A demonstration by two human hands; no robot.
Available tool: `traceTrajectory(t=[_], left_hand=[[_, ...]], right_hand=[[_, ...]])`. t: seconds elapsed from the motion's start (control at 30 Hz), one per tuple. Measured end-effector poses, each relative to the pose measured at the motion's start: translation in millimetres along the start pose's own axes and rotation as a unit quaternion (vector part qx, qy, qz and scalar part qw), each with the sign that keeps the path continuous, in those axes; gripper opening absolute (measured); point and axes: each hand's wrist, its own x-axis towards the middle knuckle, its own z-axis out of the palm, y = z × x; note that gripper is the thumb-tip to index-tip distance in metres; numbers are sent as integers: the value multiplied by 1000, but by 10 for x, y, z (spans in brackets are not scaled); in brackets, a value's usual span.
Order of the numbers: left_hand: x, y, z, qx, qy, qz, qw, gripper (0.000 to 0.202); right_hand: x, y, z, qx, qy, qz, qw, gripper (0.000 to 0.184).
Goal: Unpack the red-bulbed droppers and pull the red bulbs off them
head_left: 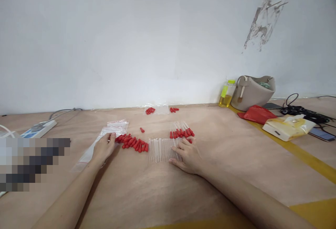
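Observation:
My left hand (104,147) rests on the wooden table (147,194), fingers curled, its fingertips touching the left end of a pile of red rubber bulbs (132,142) and lying over clear plastic bags (110,133). A pinch may hold something, but it is too small to name. My right hand (187,154) lies flat with fingers spread on the right edge of a row of clear glass tubes (161,149). Just beyond it lie assembled droppers with red bulbs (181,130). A single red bulb (142,130) lies apart.
More red bulbs on a clear bag (159,109) lie by the wall. A power strip (39,128) sits at the left. At the right stand a yellow bottle (227,93), a beige bag (254,92), a red pouch (256,114), a wrapped packet (288,127), cables (301,111) and a phone (322,134).

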Motion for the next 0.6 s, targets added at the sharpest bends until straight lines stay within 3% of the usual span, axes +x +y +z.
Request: traceTrajectory(t=[0.07, 0.13, 0.23, 0.3, 0.37, 0.43, 0.47, 0.53, 0.6], left_hand=[[-18, 20, -27, 11, 38, -3, 999, 44], [-73, 102, -70, 34, 111, 12, 993, 42], [-243, 376, -129, 28, 181, 112, 977, 34], [-386, 642, -131, -4, 127, 214, 968, 27], [-499, 941, -87, -26, 33, 301, 953, 21], [-531, 1237, 1, -46, -41, 336, 940, 19], [-509, 1376, 58, -61, -76, 324, 941, 20], [-401, 1619, 187, -105, -156, 236, 953, 20], [-246, 1805, 323, -121, -196, 199, 953, 24]], right_hand=[[5, 1, -5, 2, -4, 0, 1000, 39], [7, 9, -6, 3, -8, 3, 1000, 41], [1, 35, 12, 3, -4, 5, 1000, 49], [-6, 60, 35, 1, 7, 3, 1000, 58], [-10, 86, 55, -2, 17, 2, 1000, 70], [-13, 106, 64, -6, 21, 5, 1000, 80], [-15, 114, 65, -9, 23, 6, 1000, 83], [-21, 124, 62, -16, 25, 8, 1000, 87], [-28, 127, 60, -24, 27, 9, 999, 88]])
